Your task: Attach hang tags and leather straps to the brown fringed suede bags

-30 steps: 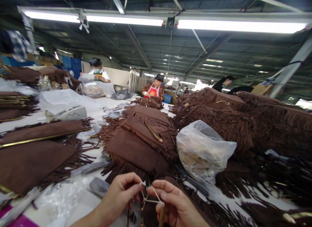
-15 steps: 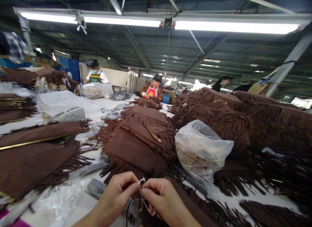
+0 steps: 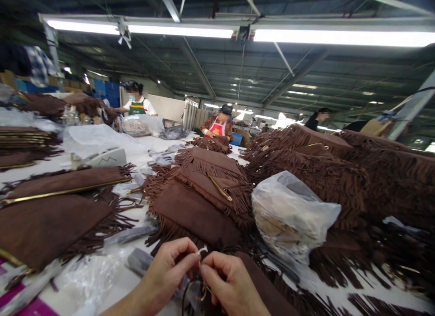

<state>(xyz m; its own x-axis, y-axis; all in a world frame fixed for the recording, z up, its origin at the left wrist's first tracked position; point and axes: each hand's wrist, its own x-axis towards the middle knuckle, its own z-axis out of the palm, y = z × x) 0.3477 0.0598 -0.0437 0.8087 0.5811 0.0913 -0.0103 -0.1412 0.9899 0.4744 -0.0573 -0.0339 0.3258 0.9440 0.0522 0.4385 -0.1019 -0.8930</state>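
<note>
My left hand (image 3: 170, 268) and my right hand (image 3: 231, 282) meet low in the middle, fingertips pinched. Between them is a thin white string (image 3: 203, 249), its pale end sticking up above the fingers. Both hands grip it; its lower part is hidden. A dark thin cord (image 3: 184, 295) curves down below the left fingers, with small gold metal partly showing beside it. Just behind the hands lies a pile of brown fringed bags (image 3: 193, 212), with a gold zipper (image 3: 219, 188) on one. Part of a brown piece (image 3: 265, 280) lies under my right hand.
A clear plastic bag (image 3: 292, 216) with tan contents stands right of the pile. More brown fringed pieces (image 3: 322, 175) are heaped at right, and others (image 3: 68, 216) lie left. Crumpled plastic (image 3: 93, 275) covers the near left table. Two people (image 3: 219, 126) (image 3: 139, 103) work across the table.
The view has swung slightly left, so the scene sits further right. My fingers have shifted a little on the string; its white loop under my right hand no longer shows.
</note>
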